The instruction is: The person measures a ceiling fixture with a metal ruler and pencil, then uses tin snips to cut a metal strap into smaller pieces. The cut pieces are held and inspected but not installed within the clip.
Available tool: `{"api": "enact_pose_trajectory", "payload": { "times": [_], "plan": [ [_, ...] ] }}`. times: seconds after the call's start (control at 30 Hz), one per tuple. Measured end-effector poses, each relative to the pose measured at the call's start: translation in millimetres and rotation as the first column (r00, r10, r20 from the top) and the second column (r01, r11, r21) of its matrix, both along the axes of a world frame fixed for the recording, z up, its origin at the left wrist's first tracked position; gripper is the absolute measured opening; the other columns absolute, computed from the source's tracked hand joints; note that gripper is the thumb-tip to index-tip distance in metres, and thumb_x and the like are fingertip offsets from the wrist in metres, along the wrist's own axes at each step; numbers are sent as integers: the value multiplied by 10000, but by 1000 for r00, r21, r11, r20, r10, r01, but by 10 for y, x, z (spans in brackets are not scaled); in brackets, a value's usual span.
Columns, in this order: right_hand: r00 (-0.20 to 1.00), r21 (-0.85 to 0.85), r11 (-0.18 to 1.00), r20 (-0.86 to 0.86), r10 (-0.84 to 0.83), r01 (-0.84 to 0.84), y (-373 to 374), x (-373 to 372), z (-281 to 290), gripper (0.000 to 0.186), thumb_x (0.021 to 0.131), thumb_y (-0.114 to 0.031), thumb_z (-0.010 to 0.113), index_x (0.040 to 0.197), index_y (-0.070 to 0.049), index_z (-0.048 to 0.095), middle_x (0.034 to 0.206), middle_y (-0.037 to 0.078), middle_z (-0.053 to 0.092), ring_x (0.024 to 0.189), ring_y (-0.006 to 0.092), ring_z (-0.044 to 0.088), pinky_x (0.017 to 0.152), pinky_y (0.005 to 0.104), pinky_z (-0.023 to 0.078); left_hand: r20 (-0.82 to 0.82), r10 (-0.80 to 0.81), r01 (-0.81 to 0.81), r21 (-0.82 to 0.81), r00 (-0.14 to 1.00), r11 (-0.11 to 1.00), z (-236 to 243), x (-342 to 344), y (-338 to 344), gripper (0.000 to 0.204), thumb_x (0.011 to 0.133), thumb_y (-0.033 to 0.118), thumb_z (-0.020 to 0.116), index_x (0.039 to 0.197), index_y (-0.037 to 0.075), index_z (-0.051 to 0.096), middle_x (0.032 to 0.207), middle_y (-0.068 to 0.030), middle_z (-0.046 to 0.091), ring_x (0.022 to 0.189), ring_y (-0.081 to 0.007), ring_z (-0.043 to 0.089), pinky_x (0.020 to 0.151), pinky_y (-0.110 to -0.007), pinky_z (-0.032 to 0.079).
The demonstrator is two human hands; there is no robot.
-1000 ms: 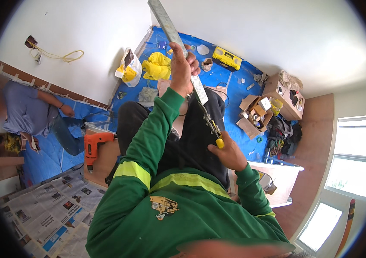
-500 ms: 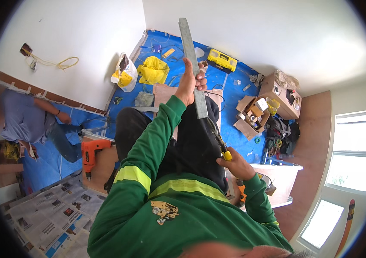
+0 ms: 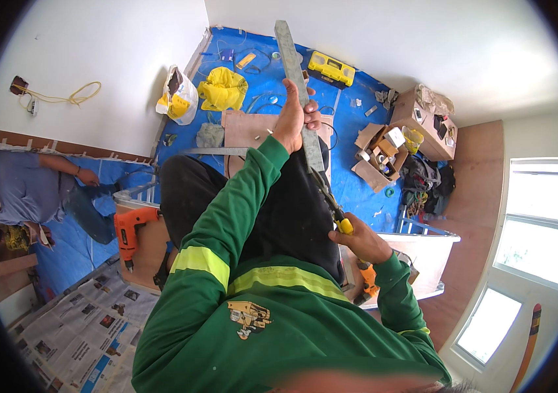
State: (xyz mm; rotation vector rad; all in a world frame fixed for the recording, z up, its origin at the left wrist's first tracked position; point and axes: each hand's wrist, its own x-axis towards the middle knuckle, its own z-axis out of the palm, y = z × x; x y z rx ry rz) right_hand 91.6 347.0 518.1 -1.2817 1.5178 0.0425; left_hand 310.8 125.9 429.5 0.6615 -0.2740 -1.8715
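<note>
My left hand (image 3: 290, 123) is wrapped round a long, flat grey metal strip (image 3: 287, 49), thumb pointing up along it. The strip slants away from me above my dark-trousered knee, its near end just past my palm. In my right hand (image 3: 367, 242), lower and to the right, are tin snips (image 3: 328, 198) with yellow grips. Their dark blades reach up to the strip's near end and seem to meet its edge; whether they bite into it is too small to tell.
To the left, an orange drill (image 3: 131, 232) rests on a wooden board; another orange tool (image 3: 366, 281) is by my right elbow. A co-worker (image 3: 30, 187) is at far left. Beyond my knees, a blue floor sheet carries a yellow toolbox (image 3: 331, 68), yellow bag (image 3: 222, 88) and cardboard box (image 3: 365, 171).
My view has shifted, so the room sits further left and slightly higher in the picture. Both hands keep their grips, with the snips still at the strip's near end.
</note>
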Motion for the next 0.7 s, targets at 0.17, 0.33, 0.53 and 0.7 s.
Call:
{"api": "enact_pose_trajectory", "payload": {
  "times": [0.17,0.33,0.53,0.7],
  "plan": [
    [1000,16,1000,12,3,-3,-47,8,-12,554,969,-481,751,1181,10,609,960,181,663,913,296,636,866,452,496,41,-15,15,-23,999,1000,-9,-26,-24,844,921,918,417,1175,117,500,758,51,347,584,-55,305,543,-257,294],
    [1000,36,999,19,-17,17,-66,28,8,573,969,-496,747,1201,8,605,969,182,665,916,301,638,867,459,497,38,-42,43,-32,998,999,16,-77,-39,833,940,908,399,1180,116,494,752,50,341,584,-56,311,542,-257,293],
    [1000,48,999,-27,3,-2,-76,24,-9,581,977,-494,734,1225,8,581,997,218,679,949,354,668,876,487,502,47,-72,72,2,996,997,61,-129,-39,795,976,877,378,1183,116,482,744,48,339,578,-61,304,544,-260,291],
    [998,-47,997,-24,61,-62,-30,39,-24,536,983,-414,755,1229,5,531,1031,294,688,960,483,685,859,539,510,21,-87,86,25,996,996,172,-106,-65,803,954,891,404,1175,123,490,736,54,343,570,-62,303,535,-260,297]
  ]
}}
